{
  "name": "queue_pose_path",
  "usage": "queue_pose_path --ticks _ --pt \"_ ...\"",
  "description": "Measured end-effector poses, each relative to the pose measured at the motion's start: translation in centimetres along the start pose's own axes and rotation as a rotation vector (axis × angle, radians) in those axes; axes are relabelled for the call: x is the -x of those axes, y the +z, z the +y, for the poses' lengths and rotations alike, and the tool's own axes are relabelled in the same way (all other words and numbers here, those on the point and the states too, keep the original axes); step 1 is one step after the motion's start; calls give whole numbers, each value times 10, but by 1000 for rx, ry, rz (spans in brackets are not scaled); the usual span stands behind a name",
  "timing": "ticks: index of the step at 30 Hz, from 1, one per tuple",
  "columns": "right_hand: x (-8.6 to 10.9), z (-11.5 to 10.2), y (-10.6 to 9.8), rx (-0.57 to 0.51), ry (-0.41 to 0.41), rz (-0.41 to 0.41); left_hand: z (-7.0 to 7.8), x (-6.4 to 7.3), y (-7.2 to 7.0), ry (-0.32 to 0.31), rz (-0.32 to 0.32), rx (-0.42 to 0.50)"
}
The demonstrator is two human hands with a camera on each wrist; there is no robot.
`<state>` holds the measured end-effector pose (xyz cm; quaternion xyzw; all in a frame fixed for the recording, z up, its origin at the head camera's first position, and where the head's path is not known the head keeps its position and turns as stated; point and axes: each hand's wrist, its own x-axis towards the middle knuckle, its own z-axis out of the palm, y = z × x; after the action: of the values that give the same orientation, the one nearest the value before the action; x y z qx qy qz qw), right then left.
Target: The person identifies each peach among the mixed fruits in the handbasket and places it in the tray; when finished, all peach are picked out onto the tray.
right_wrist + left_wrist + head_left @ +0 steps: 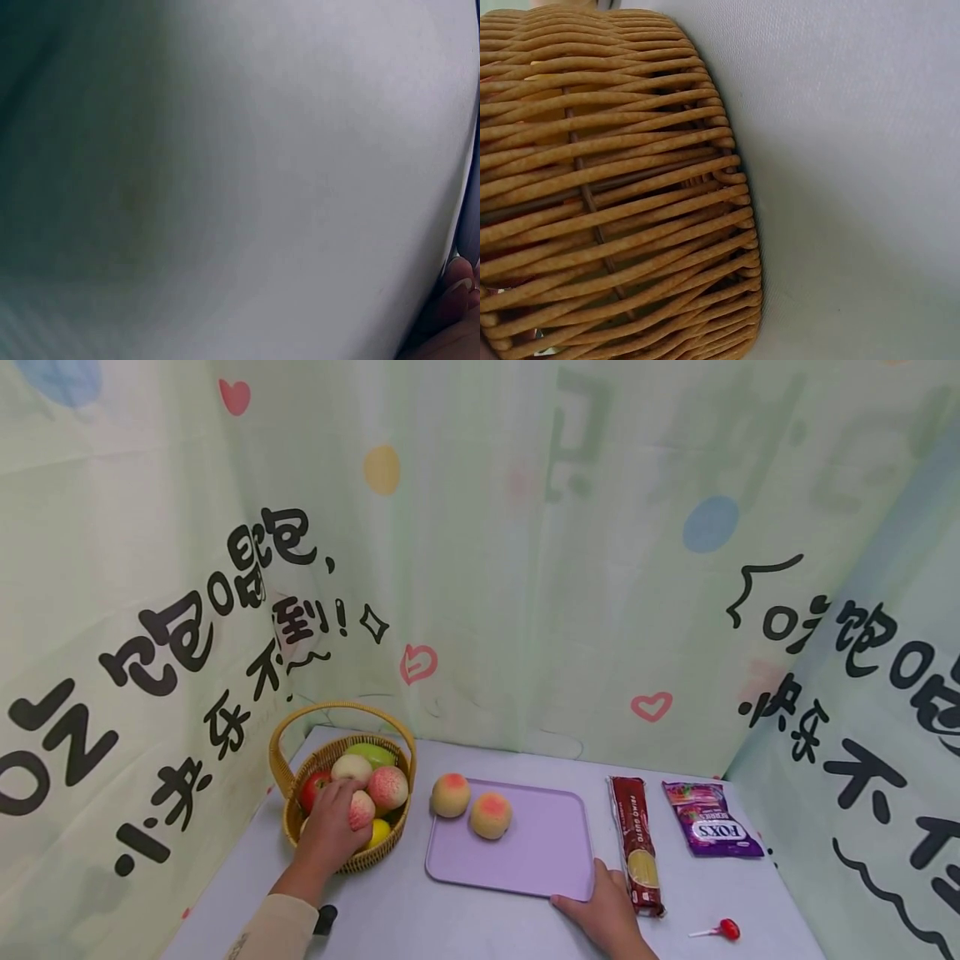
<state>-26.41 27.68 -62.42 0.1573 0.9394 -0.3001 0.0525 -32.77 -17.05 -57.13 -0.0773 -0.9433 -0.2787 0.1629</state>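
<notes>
My left hand (328, 828) reaches into a wicker basket (291, 814) in the head view, its fingers and thumb around a pink-and-white peach (362, 811). Around it in the basket lie another pink peach (387, 787), a pale round fruit (351, 768), a red fruit (313, 789), a green fruit (372, 753) and a yellow fruit (379, 833). The basket's woven side (622, 187) fills much of the left wrist view. With thumb and fingers, my right hand (609, 912) grips the near right corner of a lilac tray (517, 864). Two orange-yellow peaches (491, 816) (451, 795) sit toward its far left.
Right of the tray lies a long dark-red packet (636, 843) labelled Primo Gusto. Beyond it are a purple Fox's bag (712, 820) and a red lollipop (728, 930). The basket's tall handle (352, 704) arches above the fruit. Printed curtains (525, 610) surround the white table (397, 918).
</notes>
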Motion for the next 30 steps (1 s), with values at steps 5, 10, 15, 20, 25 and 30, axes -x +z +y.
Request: queue_pose_path --ticks 5,10,15,20,25,30 --pt "0 0 0 5 0 -2 0 1 -2 -10 -13 41" --pt "0 0 0 9 1 -3 2 1 -6 -30 -6 67" --pt "0 1 0 9 -1 -2 4 0 -10 -26 14 95" --pt "-1 2 1 12 -10 -2 4 0 -11 -28 20 120" --pt "-1 3 2 7 -10 2 4 -2 -13 -33 36 145" --pt "-2 3 1 2 -9 5 7 -4 -15 -44 39 157"
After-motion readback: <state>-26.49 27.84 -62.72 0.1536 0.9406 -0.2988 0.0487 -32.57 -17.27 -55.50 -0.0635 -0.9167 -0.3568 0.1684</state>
